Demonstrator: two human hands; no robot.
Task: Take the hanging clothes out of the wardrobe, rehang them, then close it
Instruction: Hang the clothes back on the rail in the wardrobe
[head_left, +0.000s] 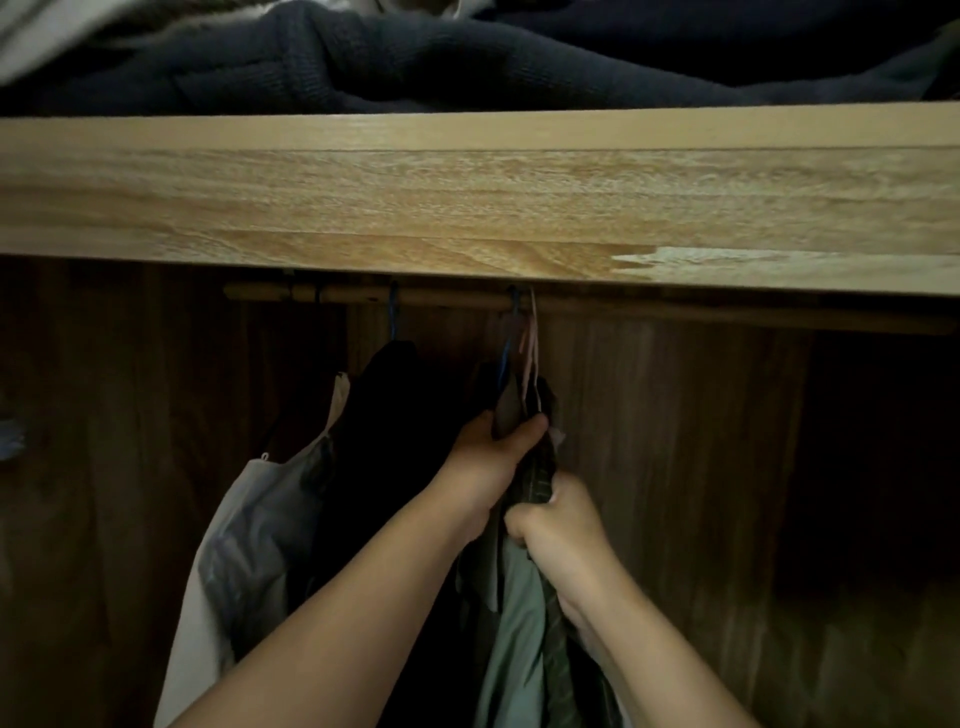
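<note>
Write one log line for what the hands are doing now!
stage: wardrobe hanging | both hands: left, right grip bunched dark green clothes | hooks on round wooden rail

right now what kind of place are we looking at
Most likely the inside of a wooden wardrobe: a hanging rail carries clothes on hangers, and folded dark knitwear lies on the shelf above.

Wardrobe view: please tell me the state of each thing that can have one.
Wardrobe rail: carries hangers.
Bunched clothes: hanging, gripped by both hands.
Dark garment: hanging, untouched.
Left hand: grip closed on the bunch.
Right hand: grip closed lower down.
Folded dark knit: lying on the top shelf.
</note>
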